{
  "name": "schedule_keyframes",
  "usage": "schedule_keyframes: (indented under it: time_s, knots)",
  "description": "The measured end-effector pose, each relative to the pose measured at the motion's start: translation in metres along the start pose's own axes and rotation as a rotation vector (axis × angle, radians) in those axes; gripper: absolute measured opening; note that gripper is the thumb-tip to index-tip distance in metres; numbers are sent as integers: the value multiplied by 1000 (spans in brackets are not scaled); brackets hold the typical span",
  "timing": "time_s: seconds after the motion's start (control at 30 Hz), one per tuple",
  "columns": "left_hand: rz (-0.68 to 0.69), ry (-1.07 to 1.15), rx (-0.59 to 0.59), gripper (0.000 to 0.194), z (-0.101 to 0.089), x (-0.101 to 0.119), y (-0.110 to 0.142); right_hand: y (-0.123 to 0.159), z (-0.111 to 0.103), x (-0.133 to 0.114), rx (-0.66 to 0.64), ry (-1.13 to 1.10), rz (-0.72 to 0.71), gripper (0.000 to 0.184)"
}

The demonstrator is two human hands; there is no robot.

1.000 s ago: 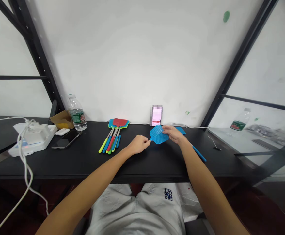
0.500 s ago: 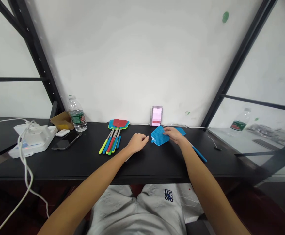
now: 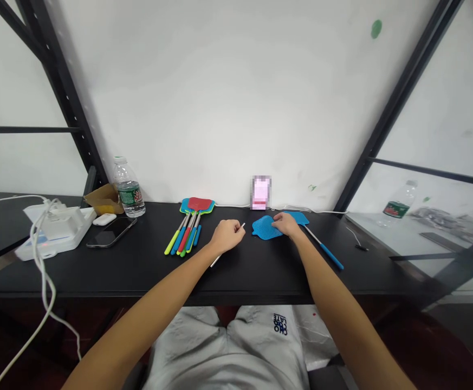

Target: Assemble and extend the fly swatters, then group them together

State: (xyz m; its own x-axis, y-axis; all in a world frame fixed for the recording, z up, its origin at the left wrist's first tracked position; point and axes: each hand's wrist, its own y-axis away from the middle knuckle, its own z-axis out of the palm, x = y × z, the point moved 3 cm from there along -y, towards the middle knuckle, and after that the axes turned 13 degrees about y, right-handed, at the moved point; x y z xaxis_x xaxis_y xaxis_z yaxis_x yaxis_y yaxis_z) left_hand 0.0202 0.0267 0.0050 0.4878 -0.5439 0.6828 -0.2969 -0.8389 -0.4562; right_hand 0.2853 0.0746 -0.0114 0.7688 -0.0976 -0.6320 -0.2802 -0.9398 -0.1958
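My left hand [image 3: 227, 236] is closed around a thin metal rod [image 3: 241, 226] whose silver tip pokes out toward the right; another bit of it shows below my wrist. My right hand [image 3: 287, 224] rests with its fingers pinching the edge of a loose blue swatter head [image 3: 265, 228] that lies flat on the black desk [image 3: 138, 271]. The rod tip and the head are apart. Just right of my right hand lies a whole blue fly swatter [image 3: 319, 246], its head partly hidden by my hand.
A bundle of several coloured fly swatters [image 3: 188, 222] lies at the back, left of centre. Further left stand a water bottle [image 3: 128, 187], a phone [image 3: 110, 232], a white earbud case [image 3: 104, 219], a cardboard box [image 3: 103, 199] and a white power strip [image 3: 55, 230] with cables. A small lit screen [image 3: 260, 192] leans on the wall.
The blue head came off the rod. My right hand lowered the head flat onto the desk, and my left hand drew the rod back to the left.
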Motion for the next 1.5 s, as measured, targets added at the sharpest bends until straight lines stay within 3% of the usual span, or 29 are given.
schedule_keyframes:
  time_s: [0.27, 0.43, 0.5, 0.63, 0.8, 0.97, 1.17, 1.33, 1.5]
  knots:
    - [-92, -105, 55, 21, -2, -7, 0, 3, -3, -2, 33, 53, 30, 20]
    - [-78, -47, 52, 23, -3, -3, 0, 11, -1, -17, 95, -44, -92, 19]
    - [-51, 43, 58, 25, -3, 1, 0, 19, 3, -28, 11, -98, -176, 26]
    - [-95, 287, 105, 26, -5, 1, 0, 46, 17, -58, -291, -222, -308, 43]
    - [-131, 520, 162, 26, -7, -5, -4, 85, 37, -93, -630, -263, -467, 42]
    - [-25, 623, 280, 26, -13, -5, -9, 98, 47, -106, -701, -348, -495, 37]
    - [-32, 725, 266, 24, -8, -8, -9, 100, 51, -106, -765, -554, -467, 32]
    - [-81, 601, 276, 23, -10, -8, -9, 98, 56, -103, -818, -586, -396, 32]
    - [-121, 38, 274, 24, -23, -8, -6, 89, 54, -96, -738, -571, -336, 35]
